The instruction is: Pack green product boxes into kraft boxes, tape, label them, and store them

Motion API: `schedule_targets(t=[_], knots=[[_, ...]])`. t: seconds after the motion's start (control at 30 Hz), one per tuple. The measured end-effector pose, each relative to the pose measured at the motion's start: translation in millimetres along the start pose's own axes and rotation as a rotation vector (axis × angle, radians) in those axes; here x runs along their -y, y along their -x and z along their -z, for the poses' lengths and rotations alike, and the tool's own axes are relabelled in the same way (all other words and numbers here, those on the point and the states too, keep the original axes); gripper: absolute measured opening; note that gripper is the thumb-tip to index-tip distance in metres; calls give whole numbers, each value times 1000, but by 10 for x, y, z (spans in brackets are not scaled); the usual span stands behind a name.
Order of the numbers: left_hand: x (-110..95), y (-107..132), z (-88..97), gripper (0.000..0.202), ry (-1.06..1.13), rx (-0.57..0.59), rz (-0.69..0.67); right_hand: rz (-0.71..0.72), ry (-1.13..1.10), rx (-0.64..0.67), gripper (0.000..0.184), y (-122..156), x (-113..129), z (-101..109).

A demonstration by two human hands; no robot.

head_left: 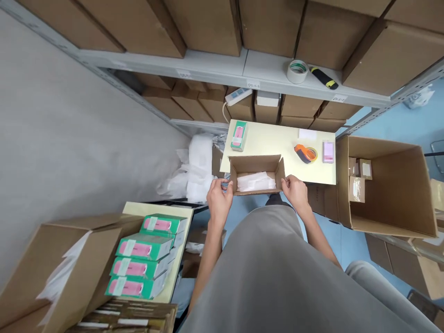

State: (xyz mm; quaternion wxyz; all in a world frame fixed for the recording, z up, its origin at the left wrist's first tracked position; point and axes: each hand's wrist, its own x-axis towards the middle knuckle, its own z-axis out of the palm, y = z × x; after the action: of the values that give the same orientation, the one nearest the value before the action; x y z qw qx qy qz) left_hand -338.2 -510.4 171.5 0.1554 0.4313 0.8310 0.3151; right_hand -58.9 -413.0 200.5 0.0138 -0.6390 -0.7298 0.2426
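Both hands grip the box [256, 163] at the near edge of the table [268, 138], left of that edge's middle. The left hand [220, 201] is nearly closed, its thumb and fingers pinching the wall at the box's left near corner. The right hand [295, 190] pinches the right near corner in the same way, its other fingers curled. The box's top is open, and white wrap [256, 181] lies along its bottom. Its near side reaches past the table's edge; whether it rests on the table, I cannot tell.

A green box [238, 136] stands by the table's far left corner. Toward the right edge lie an orange cutter [304, 153], a purple card [328, 152] and, at the far edge, a paper [307, 134].

Above, a tape roll [297, 71] and a knife [323, 77] sit on the shelf's [263, 64] near edge. A carton [391, 185] holding small boxes [357, 189] stands beside the table's right edge. More green cartons [133, 249] line the left stand [173, 212].
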Motion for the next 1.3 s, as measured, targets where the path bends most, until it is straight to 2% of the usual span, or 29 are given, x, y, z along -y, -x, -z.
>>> schedule_targets(t=[0.13,0.23,0.37,0.47,0.57,0.63,0.7,0.73,0.8,0.9,1.03,1.17,1.23,1.3], knots=[[-271,-438,-486,9,-43,22,22,13,-26,-13,22,-692,-291,-43],[-441,-709,-873,9,-56,41,14,32,-24,-9,25,-1103,-483,-75],[-609,-1070,-1348,9,-44,86,105,11,-25,18,28,-1471,-717,-142],[-657,-1320,-1572,11,-34,128,236,2,-103,36,29,-1649,-918,-205],[-663,-1525,-1642,15,-69,167,350,24,-264,-50,41,-1838,-1231,-231],[-681,-1624,-1635,17,-93,197,383,3,-313,-210,52,-2011,-1526,-211],[-728,-1693,-1617,22,-99,198,384,-77,-277,-346,63,-2222,-1860,-172],[-760,-1718,-1608,26,-91,185,378,-138,-244,-363,69,-2335,-2024,-154],[-824,-1761,-1593,33,-58,145,363,-267,-175,-317,80,-2555,-2310,-137],[-859,-1835,-1565,38,5,80,351,-374,-120,-214,86,-2819,-2578,-158],[-705,-1988,-1517,38,49,30,392,-415,-120,-166,78,-2995,-2666,-184],[-417,-2197,-1544,38,-2,40,408,-437,-128,-195,82,-2987,-2575,-119],[-280,-2309,-1606,51,-94,67,384,-445,-132,-243,89,-2927,-2472,-73],[-162,-2415,-1691,73,-182,124,365,-440,-137,-304,92,-2839,-2332,-36]])
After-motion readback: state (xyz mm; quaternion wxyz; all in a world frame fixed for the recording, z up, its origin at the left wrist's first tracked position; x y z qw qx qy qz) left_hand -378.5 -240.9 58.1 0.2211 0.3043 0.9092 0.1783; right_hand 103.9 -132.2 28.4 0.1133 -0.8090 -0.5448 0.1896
